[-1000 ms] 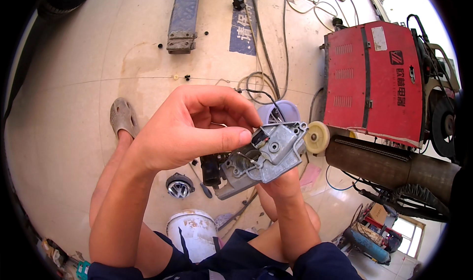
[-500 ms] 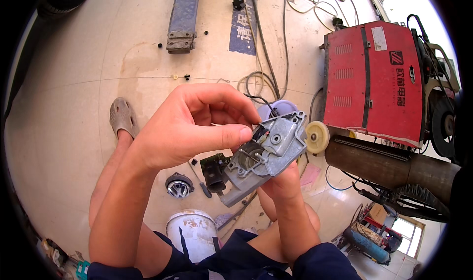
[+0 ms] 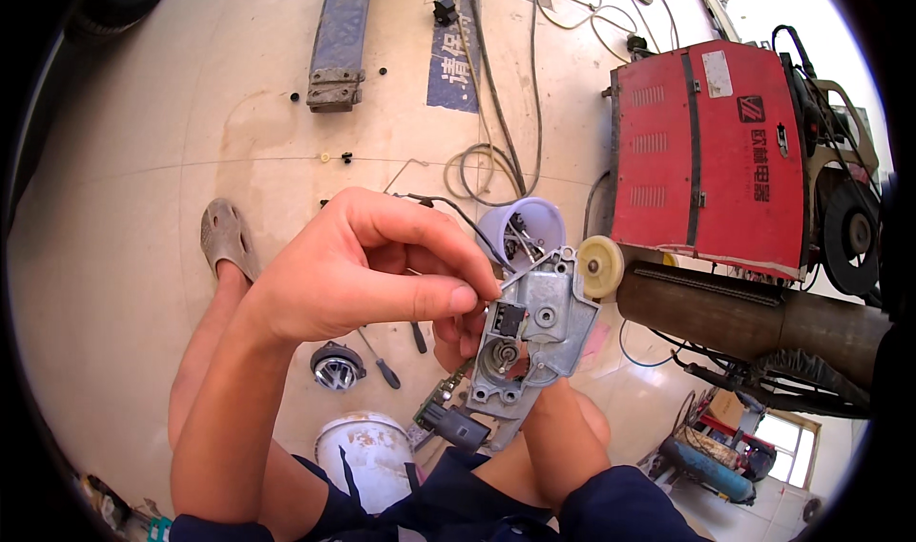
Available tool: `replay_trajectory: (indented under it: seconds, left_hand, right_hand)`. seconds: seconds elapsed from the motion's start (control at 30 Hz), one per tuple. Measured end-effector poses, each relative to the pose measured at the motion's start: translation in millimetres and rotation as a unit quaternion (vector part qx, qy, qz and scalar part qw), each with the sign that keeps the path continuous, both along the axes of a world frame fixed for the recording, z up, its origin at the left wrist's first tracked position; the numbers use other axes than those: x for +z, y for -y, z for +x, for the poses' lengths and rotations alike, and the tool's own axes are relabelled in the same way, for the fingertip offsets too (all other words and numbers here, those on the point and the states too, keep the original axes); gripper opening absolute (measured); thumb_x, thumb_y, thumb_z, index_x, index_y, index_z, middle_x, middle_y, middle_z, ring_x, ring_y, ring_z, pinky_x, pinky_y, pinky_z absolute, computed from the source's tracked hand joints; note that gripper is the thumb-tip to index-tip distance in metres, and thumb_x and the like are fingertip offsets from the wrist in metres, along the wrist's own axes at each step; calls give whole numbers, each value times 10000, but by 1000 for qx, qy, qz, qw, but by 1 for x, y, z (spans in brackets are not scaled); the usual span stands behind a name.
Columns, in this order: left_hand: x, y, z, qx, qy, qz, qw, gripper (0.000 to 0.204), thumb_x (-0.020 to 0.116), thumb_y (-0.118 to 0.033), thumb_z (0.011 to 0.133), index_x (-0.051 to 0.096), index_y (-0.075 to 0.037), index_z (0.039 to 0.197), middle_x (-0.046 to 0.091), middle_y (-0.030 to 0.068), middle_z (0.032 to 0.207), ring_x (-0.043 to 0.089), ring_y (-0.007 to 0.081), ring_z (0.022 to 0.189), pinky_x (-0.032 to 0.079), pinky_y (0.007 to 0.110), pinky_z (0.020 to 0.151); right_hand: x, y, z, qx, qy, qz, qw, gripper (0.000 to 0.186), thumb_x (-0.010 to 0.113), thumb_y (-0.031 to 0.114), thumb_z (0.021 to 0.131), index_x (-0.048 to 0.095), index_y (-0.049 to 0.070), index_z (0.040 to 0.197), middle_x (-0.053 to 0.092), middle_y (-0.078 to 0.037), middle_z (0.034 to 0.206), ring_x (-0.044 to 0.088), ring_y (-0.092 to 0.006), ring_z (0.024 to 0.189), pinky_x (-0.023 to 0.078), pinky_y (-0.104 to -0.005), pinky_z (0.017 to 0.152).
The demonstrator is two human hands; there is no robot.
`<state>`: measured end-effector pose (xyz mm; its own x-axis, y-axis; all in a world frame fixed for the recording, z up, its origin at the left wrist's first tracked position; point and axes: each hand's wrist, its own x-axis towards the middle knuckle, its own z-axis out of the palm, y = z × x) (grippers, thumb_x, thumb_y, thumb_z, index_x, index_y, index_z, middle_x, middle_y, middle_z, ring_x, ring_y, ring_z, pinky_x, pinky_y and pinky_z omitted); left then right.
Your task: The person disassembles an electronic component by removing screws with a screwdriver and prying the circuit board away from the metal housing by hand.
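Observation:
My right hand (image 3: 456,337) grips a grey cast metal housing (image 3: 563,315) from behind, largely hidden by it. My left hand (image 3: 367,275) is pinched at the housing's upper left edge, beside a small black component (image 3: 509,320) set into it; what the fingertips grip is too small to tell. Below the recess with a metal spindle (image 3: 504,355), a black connector on a small board (image 3: 456,427) hangs at the housing's lower left. Behind the housing, a lilac container (image 3: 530,225) holds loose metal pieces, and a black wire runs near my left fingers.
A red machine (image 3: 668,160) and yellow wheel (image 3: 599,266) are at right, cables on the floor ahead, a blue-grey beam (image 3: 336,36) beyond. Below lie a round chrome emblem (image 3: 337,370), a screwdriver (image 3: 386,370) and a white bucket (image 3: 363,456). My foot in a clog (image 3: 226,237) is left.
The housing has turned more upright and face-on, and the connector with its board has swung lower and away from it. My left hand has moved slightly down; the view has shifted a little.

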<state>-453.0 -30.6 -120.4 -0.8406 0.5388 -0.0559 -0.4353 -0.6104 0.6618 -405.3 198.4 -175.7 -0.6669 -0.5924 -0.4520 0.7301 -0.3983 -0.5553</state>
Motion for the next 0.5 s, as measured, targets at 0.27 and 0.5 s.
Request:
replay_trajectory:
  seconds: [0.27, 0.5]
  left_hand:
    - [1, -3, 1, 86, 29, -121, 989, 181, 644, -114, 918, 667, 54, 981, 674, 113, 894, 672, 182, 834, 565, 307, 687]
    - [-5, -15, 0, 31, 126, -321, 938, 703, 304, -646, 981, 621, -38, 1136, 647, 59, 963, 605, 114, 823, 481, 262, 752]
  right_hand:
    - [32, 18, -4, -104, -60, 19, 993, 365, 641, 168, 898, 576, -6, 1212, 648, -88, 1067, 622, -167, 856, 506, -298, 648]
    - [42, 29, -29, -55, -43, 348, 935, 264, 616, 273, 938, 606, 9, 922, 594, -19, 716, 510, -55, 574, 407, -200, 504]
